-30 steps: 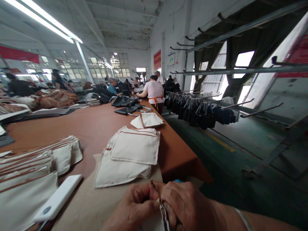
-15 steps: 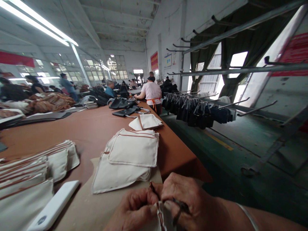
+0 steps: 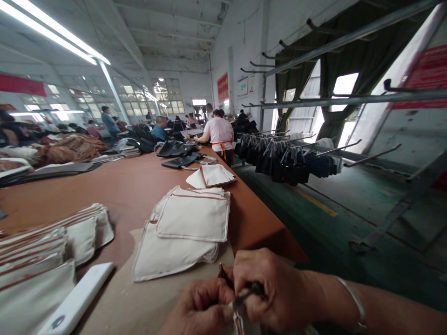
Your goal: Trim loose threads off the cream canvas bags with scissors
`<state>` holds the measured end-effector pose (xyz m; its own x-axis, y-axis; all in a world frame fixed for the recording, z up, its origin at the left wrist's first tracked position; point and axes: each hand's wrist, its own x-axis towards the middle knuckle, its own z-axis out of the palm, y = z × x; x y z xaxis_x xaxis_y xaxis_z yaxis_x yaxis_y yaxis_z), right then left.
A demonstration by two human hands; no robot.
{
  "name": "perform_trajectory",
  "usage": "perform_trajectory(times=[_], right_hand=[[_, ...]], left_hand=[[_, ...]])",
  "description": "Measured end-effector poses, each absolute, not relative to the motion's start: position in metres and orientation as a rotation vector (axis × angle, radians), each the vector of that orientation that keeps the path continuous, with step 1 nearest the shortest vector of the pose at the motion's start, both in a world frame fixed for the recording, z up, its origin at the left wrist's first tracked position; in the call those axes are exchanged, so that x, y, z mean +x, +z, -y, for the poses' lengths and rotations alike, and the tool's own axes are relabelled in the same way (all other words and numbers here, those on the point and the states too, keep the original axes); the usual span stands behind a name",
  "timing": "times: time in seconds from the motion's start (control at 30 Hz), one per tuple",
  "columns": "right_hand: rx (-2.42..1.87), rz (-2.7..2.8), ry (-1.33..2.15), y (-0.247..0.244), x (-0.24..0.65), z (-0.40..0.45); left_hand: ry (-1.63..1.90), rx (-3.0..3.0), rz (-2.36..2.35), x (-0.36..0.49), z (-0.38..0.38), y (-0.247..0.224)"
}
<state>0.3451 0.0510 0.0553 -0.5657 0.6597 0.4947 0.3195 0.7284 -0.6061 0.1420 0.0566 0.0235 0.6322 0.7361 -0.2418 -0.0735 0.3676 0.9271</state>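
At the lower edge of the head view, my left hand (image 3: 206, 304) pinches a white cloth piece with brown trim (image 3: 238, 321). My right hand (image 3: 267, 286) is closed right beside it, its fingers around a pair of dark scissors (image 3: 256, 289). The scissors' tip end meets the trimmed edge of the cloth; the blades are partly hidden by my fingers. A brown flap (image 3: 226, 273) pokes up between both hands. Just beyond them lies a stack of white cloth pouches (image 3: 193, 216) with brown trim.
More trimmed pouches (image 3: 82, 237) lie at the left, beside a white oblong device (image 3: 78, 298). Black bags (image 3: 179, 156) lie farther along the brown table (image 3: 132, 186). A co-worker (image 3: 219, 132) stands at its far right side. A metal rack (image 3: 331, 100) with hanging black bags stands right.
My right hand has turned slightly, and the scissors have shifted toward the cloth's trimmed edge. My left hand has moved a little to the right, still pinching the cloth.
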Motion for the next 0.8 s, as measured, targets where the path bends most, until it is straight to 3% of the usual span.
perform_trajectory(times=[0.13,0.4,0.7,0.8], right_hand=[[-0.773,2.095,0.829,0.069,0.350,-0.052],[-0.646,2.260,0.484,0.051,0.341,-0.044],[-0.816,2.228,0.935,0.072,0.348,-0.047],[-0.792,2.363,0.682,0.058,0.345,-0.048]], left_hand=[[0.603,1.017,-0.718,0.140,-0.059,0.021],[0.640,1.041,-0.785,0.142,-0.056,0.029],[0.590,1.062,-0.750,0.135,-0.059,0.015],[0.592,1.085,-0.816,0.137,-0.059,0.014]])
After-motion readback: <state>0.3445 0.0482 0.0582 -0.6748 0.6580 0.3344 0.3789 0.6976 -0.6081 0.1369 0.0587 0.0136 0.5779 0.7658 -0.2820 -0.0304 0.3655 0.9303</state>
